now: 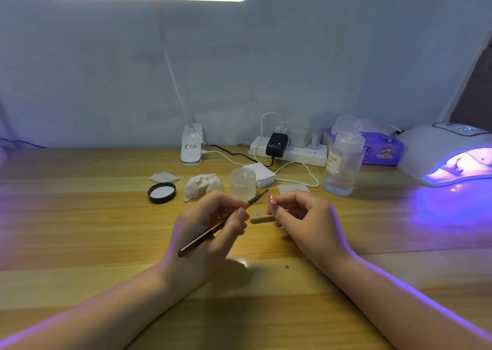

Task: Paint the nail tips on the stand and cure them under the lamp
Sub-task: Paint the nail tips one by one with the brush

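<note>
My left hand (213, 224) grips a thin dark nail brush (221, 223), its tip pointing up and right toward a pink nail tip (271, 198). My right hand (306, 216) pinches that nail tip between thumb and fingers, just above a small wooden stand (262, 218) lying on the table. The stand shows one round grey pad on top; its right end is hidden behind my right fingers. At the far right, the white curing lamp (447, 152) glows violet, with another small stand (452, 167) inside it.
A clear open jar (242, 183), its black lid (162, 192), a crumpled tissue (202, 186) and cotton pads lie behind my hands. A pump bottle (342, 163), power strip (288, 150) with cables, purple tissue pack (383, 148) and desk lamp base (191, 147) line the back.
</note>
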